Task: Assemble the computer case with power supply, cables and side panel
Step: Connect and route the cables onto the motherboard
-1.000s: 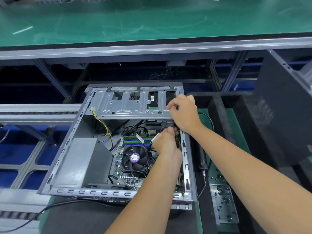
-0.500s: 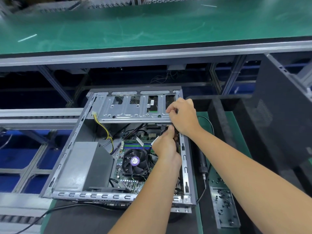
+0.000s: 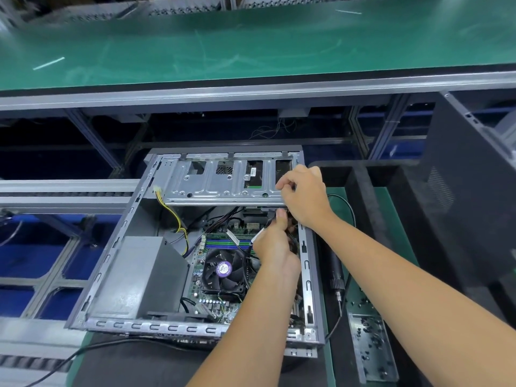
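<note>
The left hand (image 3: 275, 247) pinches a black cable (image 3: 272, 213) under the drive cage (image 3: 223, 188); the right hand (image 3: 303, 195) grips the cage's corner. The cable looks limp and light — best held at its stiff plug — inside the open case (image 3: 111, 275).

We count one open computer case (image 3: 120, 255) lying on its side, holding one grey power supply (image 3: 139, 275), one CPU cooler fan (image 3: 223, 270) and one drive cage (image 3: 223, 180) with four cut-out windows. Two hands work inside it, the left hand (image 3: 275, 247) and the right hand (image 3: 305, 196). Beside the case we see one electric screwdriver (image 3: 335, 272), one metal tray of screws (image 3: 371, 347) and one dark side panel (image 3: 472, 196).
</note>
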